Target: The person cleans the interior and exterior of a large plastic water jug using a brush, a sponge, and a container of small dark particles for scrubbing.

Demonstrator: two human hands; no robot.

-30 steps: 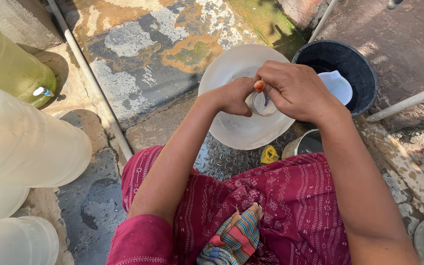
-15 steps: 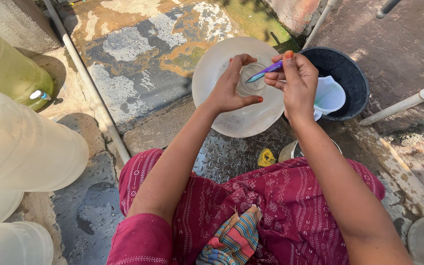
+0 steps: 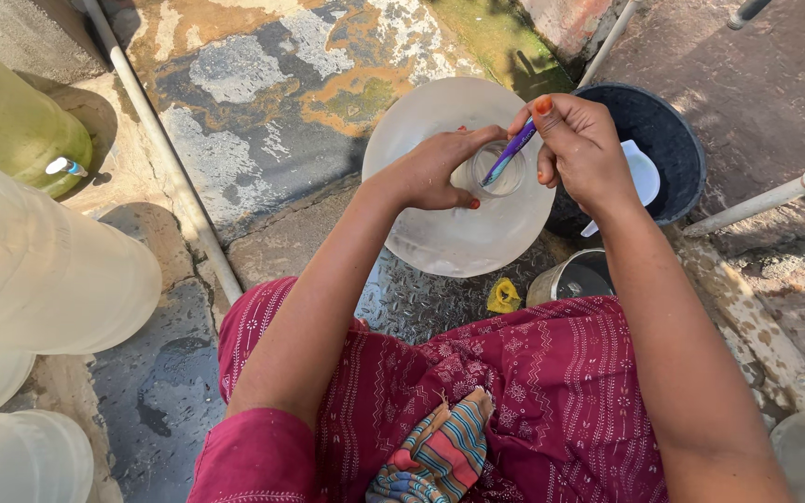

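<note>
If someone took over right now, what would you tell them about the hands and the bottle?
Left hand: grips the neck of the big clear plastic water bottle, which stands upright on the wet ground.
Right hand: pinches a purple toothbrush-like brush, its tip poked into the bottle's mouth.
Nearby: a dark round bucket holding a white scoop, a small metal pot, a yellow scrap.
Done: brush is in the opening.
Left: cannot tell how clean the neck is; bottle has no cap on.
</note>
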